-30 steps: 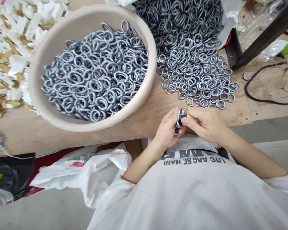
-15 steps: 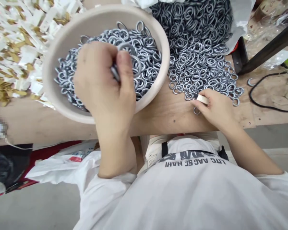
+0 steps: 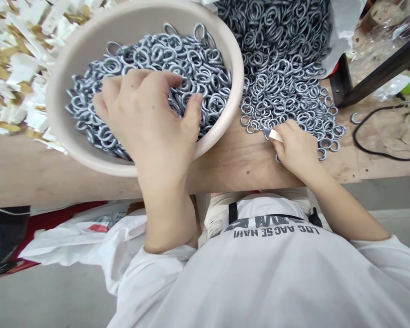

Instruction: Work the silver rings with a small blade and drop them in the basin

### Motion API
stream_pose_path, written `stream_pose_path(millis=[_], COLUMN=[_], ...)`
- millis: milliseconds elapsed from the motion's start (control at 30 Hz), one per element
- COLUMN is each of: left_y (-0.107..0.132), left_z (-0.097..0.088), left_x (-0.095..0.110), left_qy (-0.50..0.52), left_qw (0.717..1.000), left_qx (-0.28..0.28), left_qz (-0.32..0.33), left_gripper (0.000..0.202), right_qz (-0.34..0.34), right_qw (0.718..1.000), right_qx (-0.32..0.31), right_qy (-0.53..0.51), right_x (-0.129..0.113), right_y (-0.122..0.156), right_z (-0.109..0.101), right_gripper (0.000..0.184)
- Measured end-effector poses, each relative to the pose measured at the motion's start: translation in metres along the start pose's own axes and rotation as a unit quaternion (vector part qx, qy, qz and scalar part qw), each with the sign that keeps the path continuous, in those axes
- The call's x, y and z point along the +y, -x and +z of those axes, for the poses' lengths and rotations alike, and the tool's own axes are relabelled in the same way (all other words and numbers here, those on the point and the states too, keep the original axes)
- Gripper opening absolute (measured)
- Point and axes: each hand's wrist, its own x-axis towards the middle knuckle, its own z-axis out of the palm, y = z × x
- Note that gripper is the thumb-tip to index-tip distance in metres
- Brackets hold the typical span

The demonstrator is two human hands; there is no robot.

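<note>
Spreading across the view, a plywood workbench runs to a front edge just below a pale round bowl, with a white plastic bag and grey floor beneath that edge. Left of the bowl lie white-and-gold pieces. Right of it, a heap of grey metal rings rests against the bowl's wall, and farther right a black cable curves over the bench. A strip of bare wood runs between the bowl and the front edge. Inside the bowl, the left hand lies with fingers spread and released over more rings. Just right of the bowl, at the heap's near edge, the right hand clenches a small cream-coloured piece with a dark tip.
</note>
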Motion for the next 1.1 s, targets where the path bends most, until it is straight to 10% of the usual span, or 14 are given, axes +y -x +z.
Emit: stream_pose_path(millis=[100, 267, 333, 433, 767, 1100], left_y=[0.002, 0.034, 0.057, 0.087, 0.109, 0.116], left_z=[-0.003, 0.0, 0.007, 0.024, 0.044, 0.045], left_x=[-0.004, 0.018, 0.037, 0.06, 0.081, 0.086], left_qy=[-0.001, 0.138, 0.24, 0.335, 0.703, 0.718], left_qw=[1.0, 0.979, 0.953, 0.919, 0.591, 0.537], left_qx=[0.025, 0.104, -0.033, -0.191, -0.289, -0.313], left_qz=[0.002, 0.111, 0.181, 0.087, -0.271, -0.315], left_gripper=[0.041, 0.03, 0.022, 0.031, 0.048, 0.051], right_qz=[0.019, 0.079, 0.094, 0.107, -0.075, -0.116], right_qw=[0.977, 0.816, 0.767, 0.741, 0.928, 0.971], right_qx=[0.017, -0.088, -0.111, -0.097, 0.059, 0.033], right_qy=[-0.21, -0.566, -0.625, -0.655, -0.359, -0.206], right_x=[0.006, 0.0, -0.009, -0.024, -0.012, -0.015], right_y=[0.004, 0.021, 0.03, 0.042, 0.056, 0.057], right_z=[-0.006, -0.017, -0.018, -0.013, -0.017, -0.019], right_gripper=[0.024, 0.039, 0.042, 0.043, 0.038, 0.052])
